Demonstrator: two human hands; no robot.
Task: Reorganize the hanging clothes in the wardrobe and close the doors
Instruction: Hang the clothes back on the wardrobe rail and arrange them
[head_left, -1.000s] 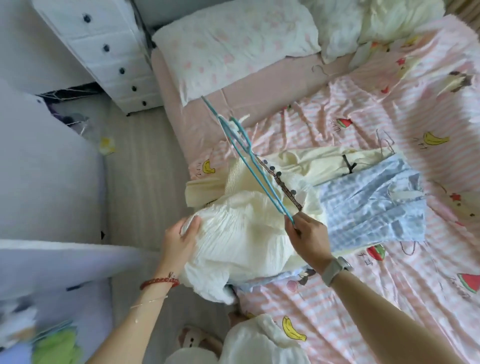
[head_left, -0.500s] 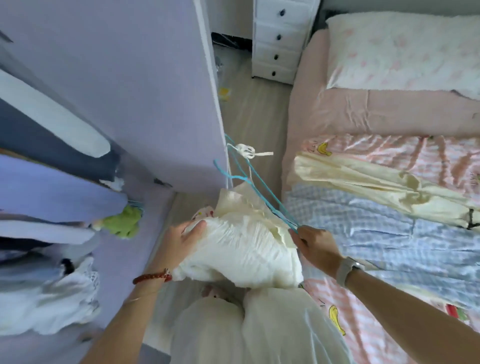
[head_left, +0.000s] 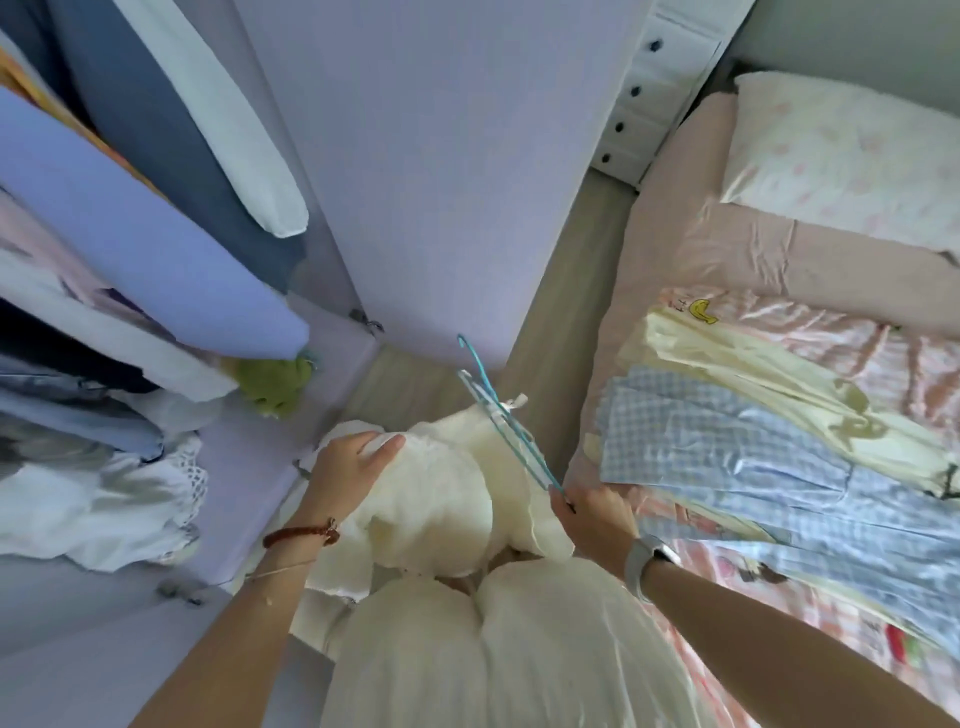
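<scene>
A bunched cream-white garment (head_left: 441, 488) hangs from thin blue hangers (head_left: 498, 421) in front of me. My right hand (head_left: 592, 514) grips the lower end of the hangers. My left hand (head_left: 353, 462) holds the left side of the garment, fingers curled over the cloth. The open wardrobe (head_left: 249, 499) fills the left, with hung clothes in lilac (head_left: 145, 244), dark blue, white (head_left: 93, 504) and green (head_left: 275, 384). Its lilac door (head_left: 431, 171) stands open straight ahead.
A bed (head_left: 691, 228) with pink sheets lies to the right, bearing a pale yellow garment (head_left: 753, 364), a blue checked garment (head_left: 737, 467) and a pillow (head_left: 852, 150). A white drawer unit (head_left: 660, 88) stands beyond the door. Wooden floor (head_left: 566, 322) runs between wardrobe and bed.
I have turned from the bed to the wardrobe, carrying the cream garment and hangers with both hands. The clothes on the bed stay where they were.
</scene>
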